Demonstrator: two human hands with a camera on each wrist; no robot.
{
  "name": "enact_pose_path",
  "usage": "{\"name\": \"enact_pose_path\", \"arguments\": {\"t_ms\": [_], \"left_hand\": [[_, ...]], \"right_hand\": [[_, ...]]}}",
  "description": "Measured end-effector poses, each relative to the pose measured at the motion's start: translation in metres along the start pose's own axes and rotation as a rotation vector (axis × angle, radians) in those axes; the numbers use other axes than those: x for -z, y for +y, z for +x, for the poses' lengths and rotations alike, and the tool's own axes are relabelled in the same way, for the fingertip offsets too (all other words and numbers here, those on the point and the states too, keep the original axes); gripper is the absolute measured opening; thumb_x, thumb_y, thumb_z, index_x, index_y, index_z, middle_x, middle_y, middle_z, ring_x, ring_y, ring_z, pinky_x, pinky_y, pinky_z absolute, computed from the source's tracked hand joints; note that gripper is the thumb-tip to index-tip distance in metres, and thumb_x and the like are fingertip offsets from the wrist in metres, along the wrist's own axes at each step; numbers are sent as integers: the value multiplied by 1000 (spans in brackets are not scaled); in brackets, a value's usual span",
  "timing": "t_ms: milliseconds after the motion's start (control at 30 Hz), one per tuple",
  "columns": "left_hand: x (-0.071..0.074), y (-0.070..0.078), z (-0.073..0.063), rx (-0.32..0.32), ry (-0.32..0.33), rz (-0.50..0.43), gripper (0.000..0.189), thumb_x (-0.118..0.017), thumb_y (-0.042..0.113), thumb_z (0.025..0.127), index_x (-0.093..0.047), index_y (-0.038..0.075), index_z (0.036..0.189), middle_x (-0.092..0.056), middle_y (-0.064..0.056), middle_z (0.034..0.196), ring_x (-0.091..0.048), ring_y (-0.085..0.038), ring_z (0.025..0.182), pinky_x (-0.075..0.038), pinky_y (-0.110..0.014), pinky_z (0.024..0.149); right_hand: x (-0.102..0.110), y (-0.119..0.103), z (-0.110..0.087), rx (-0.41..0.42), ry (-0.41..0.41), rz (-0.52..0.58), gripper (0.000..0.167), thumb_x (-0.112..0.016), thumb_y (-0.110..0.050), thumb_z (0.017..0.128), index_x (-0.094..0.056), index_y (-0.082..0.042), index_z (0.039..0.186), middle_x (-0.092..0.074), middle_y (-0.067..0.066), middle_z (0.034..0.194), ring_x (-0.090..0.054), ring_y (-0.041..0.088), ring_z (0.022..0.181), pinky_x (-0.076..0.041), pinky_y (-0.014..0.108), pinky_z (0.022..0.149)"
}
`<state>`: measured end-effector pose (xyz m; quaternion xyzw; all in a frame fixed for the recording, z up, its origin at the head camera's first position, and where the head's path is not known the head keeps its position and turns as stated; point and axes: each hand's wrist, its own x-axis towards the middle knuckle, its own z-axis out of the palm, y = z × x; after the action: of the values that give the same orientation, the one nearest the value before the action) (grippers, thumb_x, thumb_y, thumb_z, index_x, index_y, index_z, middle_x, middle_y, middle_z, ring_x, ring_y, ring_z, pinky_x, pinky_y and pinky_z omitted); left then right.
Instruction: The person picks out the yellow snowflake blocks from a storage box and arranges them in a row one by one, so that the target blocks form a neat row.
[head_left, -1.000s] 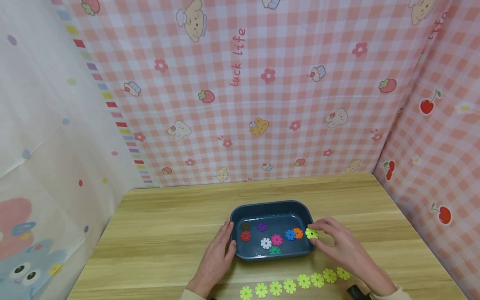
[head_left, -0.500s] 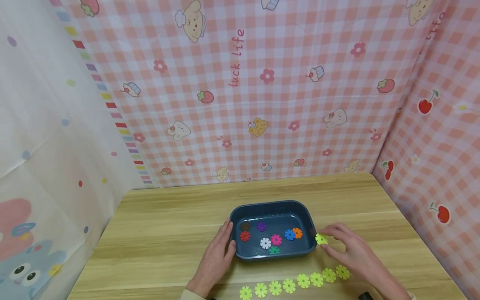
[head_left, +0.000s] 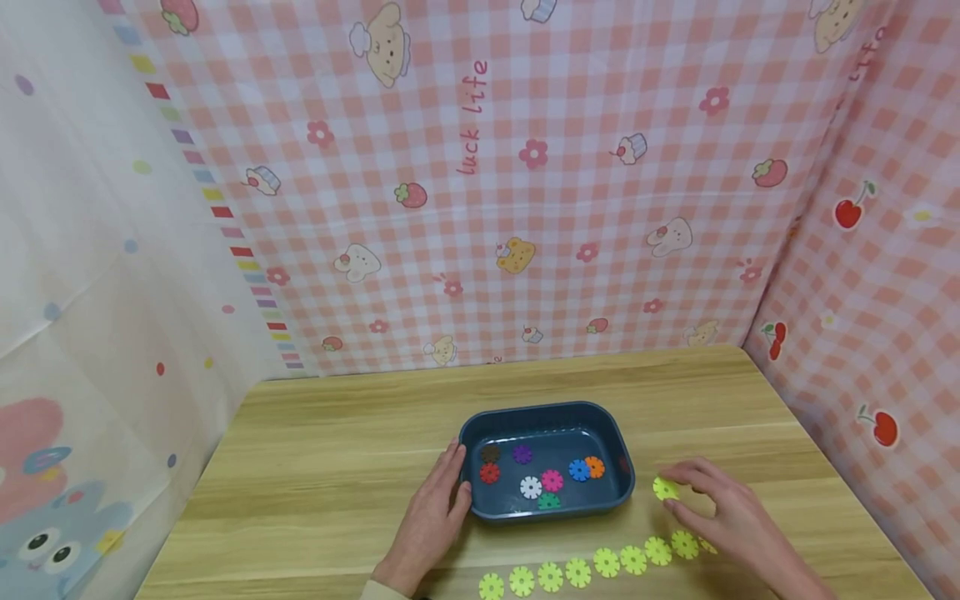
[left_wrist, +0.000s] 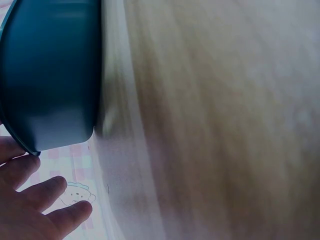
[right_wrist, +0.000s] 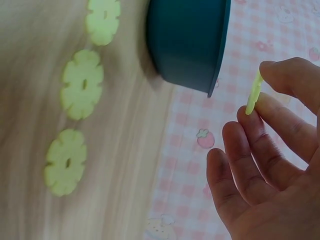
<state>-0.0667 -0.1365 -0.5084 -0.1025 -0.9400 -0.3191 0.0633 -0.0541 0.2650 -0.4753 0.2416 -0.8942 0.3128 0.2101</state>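
Note:
My right hand [head_left: 731, 512] pinches a yellow-green notched plastic disc [head_left: 664, 488] between thumb and fingertips, to the right of a dark blue tray [head_left: 555, 442]. In the right wrist view this disc [right_wrist: 254, 93] is seen edge-on, off the table. My left hand [head_left: 429, 512] rests against the tray's left side, its fingers extended along the rim; the left wrist view shows fingertips [left_wrist: 31, 162] at the rim. A row of several matching yellow-green discs [head_left: 607, 562] lies in front of the tray. The row's rightmost disc [head_left: 707, 546] is partly hidden by my right hand.
Inside the tray lie several coloured discs, among them a purple disc [head_left: 522, 454], a white disc [head_left: 531, 487] and a blue disc [head_left: 579, 470]. The wooden table [head_left: 337, 450] meets a checked cloth wall [head_left: 487, 317] at the back, with cloth at both sides.
My right hand has carried the yellow-green disc from over the tray's right rim outward to the right and nearer me. Another disc at the row's right end now shows. The left hand stays put.

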Motion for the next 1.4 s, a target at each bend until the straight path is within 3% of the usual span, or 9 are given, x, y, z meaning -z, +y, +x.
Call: {"name": "enact_pose_path", "arguments": {"t_ms": [100, 367, 567, 933, 1400], "left_hand": [[0, 0, 0, 4, -2, -2, 54, -54, 22, 107, -44, 1, 156, -35, -12, 166, -36, -34, 151, -35, -53, 118], [0, 1, 0, 18, -10, -8, 54, -54, 23, 108, -43, 2, 156, -34, -11, 167, -34, -32, 152, -34, -52, 119], [0, 1, 0, 15, -10, -12, 54, -54, 24, 108, -44, 3, 157, -35, -11, 166, -35, -32, 152, -35, -52, 118], [0, 1, 0, 18, -9, -15, 54, -54, 24, 108, -44, 3, 157, -35, -10, 167, -34, -31, 152, -34, -51, 119], [-1, -1, 0, 7, 0, -8, 54, -55, 24, 108, -44, 2, 156, -35, -10, 166, -34, -30, 152, -33, -50, 120]], "right_hand": [[2, 4, -5, -5, 10, -5, 42, -90, 0, 72, -77, -14, 110, -69, -6, 107, -66, 7, 94, -46, 5, 82], [7, 13, -16, -99, -4, -17, 37, -90, -5, 76, -78, -17, 108, -67, -10, 104, -64, 3, 92, -46, 4, 79], [11, 19, -27, -171, -5, -9, 34, -89, -3, 76, -78, -14, 107, -70, -6, 104, -63, -1, 95, -44, 2, 80], [17, 31, -44, -224, -30, 12, 32, -88, -2, 78, -78, -11, 107, -69, -7, 103, -60, -5, 94, -48, 6, 76], [30, 62, -65, -363, -230, -42, 27, -85, -13, 85, -76, -12, 111, -69, -1, 106, -58, -6, 84, -54, 23, 67]]}}
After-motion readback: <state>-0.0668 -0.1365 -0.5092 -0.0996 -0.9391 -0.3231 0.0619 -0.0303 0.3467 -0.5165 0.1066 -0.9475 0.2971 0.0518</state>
